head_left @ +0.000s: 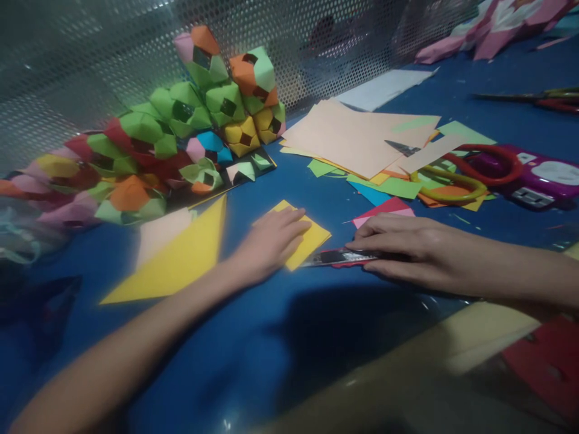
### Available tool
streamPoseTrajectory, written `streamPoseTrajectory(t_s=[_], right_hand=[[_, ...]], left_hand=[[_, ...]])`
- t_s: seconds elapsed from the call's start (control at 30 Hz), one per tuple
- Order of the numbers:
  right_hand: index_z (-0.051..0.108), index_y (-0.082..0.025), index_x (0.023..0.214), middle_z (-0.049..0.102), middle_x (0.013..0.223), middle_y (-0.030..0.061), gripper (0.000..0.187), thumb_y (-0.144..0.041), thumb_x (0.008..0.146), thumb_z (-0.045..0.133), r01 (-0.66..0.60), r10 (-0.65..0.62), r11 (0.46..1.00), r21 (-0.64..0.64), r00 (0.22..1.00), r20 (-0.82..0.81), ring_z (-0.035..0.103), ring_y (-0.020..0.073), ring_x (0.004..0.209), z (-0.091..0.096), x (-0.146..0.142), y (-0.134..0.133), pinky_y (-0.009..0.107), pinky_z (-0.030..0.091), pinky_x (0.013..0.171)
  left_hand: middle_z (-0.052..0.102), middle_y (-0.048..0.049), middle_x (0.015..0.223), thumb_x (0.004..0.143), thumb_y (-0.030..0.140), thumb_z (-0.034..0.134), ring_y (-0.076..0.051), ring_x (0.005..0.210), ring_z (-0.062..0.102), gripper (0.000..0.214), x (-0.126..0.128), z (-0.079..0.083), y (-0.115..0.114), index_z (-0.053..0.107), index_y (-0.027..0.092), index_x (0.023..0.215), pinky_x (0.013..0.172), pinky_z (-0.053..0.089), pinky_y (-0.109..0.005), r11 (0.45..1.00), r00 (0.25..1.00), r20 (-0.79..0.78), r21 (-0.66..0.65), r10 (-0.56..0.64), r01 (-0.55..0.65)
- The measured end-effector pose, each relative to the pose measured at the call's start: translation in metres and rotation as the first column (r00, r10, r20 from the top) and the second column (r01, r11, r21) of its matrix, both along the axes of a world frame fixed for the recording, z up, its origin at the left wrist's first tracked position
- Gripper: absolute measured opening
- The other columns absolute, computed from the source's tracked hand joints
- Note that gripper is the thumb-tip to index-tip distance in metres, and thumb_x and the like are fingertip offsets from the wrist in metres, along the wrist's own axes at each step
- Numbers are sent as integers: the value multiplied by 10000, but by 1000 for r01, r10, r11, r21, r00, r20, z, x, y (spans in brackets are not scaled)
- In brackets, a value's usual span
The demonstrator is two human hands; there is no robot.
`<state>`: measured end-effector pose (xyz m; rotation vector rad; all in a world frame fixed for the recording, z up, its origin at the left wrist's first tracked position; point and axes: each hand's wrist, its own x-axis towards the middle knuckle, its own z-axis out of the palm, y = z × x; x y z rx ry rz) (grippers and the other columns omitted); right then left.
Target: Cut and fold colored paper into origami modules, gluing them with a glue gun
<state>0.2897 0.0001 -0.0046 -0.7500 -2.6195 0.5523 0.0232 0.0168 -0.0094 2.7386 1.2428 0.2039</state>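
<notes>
My left hand [271,241] lies flat with fingers together on a folded yellow paper [312,238], pressing it to the blue table [253,337]. My right hand [402,244] is closed round a utility knife [339,258]; its blade points left and meets the yellow paper's lower right edge. A larger yellow paper triangle [181,259] lies to the left of my left hand, with a peach sheet [158,232] partly on it.
A heap of folded origami units [181,132] in green, orange, red and pink stands at the back left against a perforated metal screen [90,60]. Peach paper sheets [357,138], coloured scraps, scissors [456,175] and a purple punch [538,178] lie at the right.
</notes>
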Motion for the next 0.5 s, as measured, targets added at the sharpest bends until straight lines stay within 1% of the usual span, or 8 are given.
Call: streamPoseTrajectory(t_s=[0.13, 0.23, 0.33, 0.5], right_hand=[[657, -220, 1159, 663, 1027, 106, 379, -366, 972, 361, -5, 5, 1000, -20, 1000, 1, 622, 223, 927, 0, -2, 0, 315, 508, 736], [647, -231, 1184, 664, 1040, 106, 377, -372, 965, 375, -8, 8, 999, -41, 1000, -3, 623, 232, 937, 0, -1, 0, 326, 513, 741], [630, -233, 1212, 665, 1036, 104, 377, -371, 963, 383, -9, 9, 999, -34, 1000, 5, 621, 236, 954, -1, 0, 1, 330, 512, 748], [637, -229, 1194, 660, 1057, 102, 367, -368, 961, 389, -17, 17, 998, -66, 1000, -1, 617, 231, 976, -1, -3, 2, 326, 507, 775]], left_hand=[[505, -94, 1398, 974, 294, 316, -222, 1303, 438, 370, 0, -1, 0, 568, 181, 1221, 1084, 341, -460, 1000, 1000, -3, 5, 1, -1], [512, -86, 1392, 974, 304, 319, -220, 1301, 441, 362, 0, -1, 0, 570, 197, 1212, 1078, 349, -461, 1000, 1000, 2, 11, 0, 0], [514, -95, 1389, 974, 298, 316, -222, 1300, 442, 367, 0, -1, 0, 573, 182, 1209, 1079, 347, -457, 1000, 1000, 3, 5, -3, 3], [508, -86, 1396, 974, 295, 311, -219, 1300, 442, 362, 0, 0, 0, 574, 202, 1206, 1080, 348, -462, 1000, 1000, 8, 1, 5, -5]])
